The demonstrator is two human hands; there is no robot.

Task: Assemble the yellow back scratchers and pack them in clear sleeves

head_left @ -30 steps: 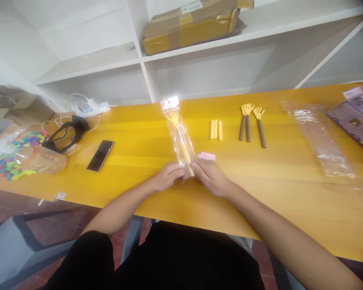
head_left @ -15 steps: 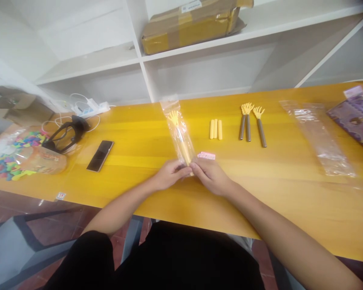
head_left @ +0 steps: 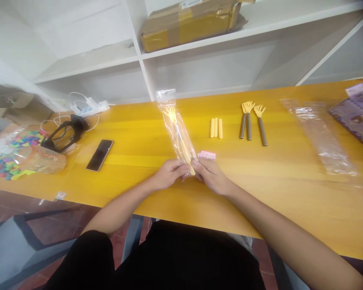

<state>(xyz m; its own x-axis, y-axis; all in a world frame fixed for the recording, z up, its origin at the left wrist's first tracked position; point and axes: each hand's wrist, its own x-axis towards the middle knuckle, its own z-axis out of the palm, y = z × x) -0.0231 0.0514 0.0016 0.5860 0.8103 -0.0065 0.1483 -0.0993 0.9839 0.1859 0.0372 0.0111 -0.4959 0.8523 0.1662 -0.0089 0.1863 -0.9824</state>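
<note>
A clear plastic bag [head_left: 166, 96] with a yellow back scratcher [head_left: 184, 149] inside is held between both hands over the table. My left hand [head_left: 171, 174] pinches the bag's near left edge, and my right hand [head_left: 210, 174] pinches the near right edge. The scratcher's claw end points away from me and its handle end lies between my thumbs. Just beyond my right hand is a small stack of pink cards [head_left: 207, 155], partly hidden by it. Yellow handle tubes [head_left: 215, 128] lie farther back, with back scratcher heads on grey rods [head_left: 248, 125] to their right.
Empty clear bags [head_left: 320, 137] lie on the right of the wooden table [head_left: 139, 137], near a purple box [head_left: 357, 117]. Leftward are a phone [head_left: 99, 155], black goggles-like frame [head_left: 66, 133], power strip [head_left: 95, 108] and tub of colourful pieces [head_left: 42, 159]. Shelves with a carton [head_left: 190, 26] stand behind.
My right hand has shifted slightly to the right, off the handle end and onto the bag's edge. The bag looks spread wider, with its far end tipped a little left and up.
</note>
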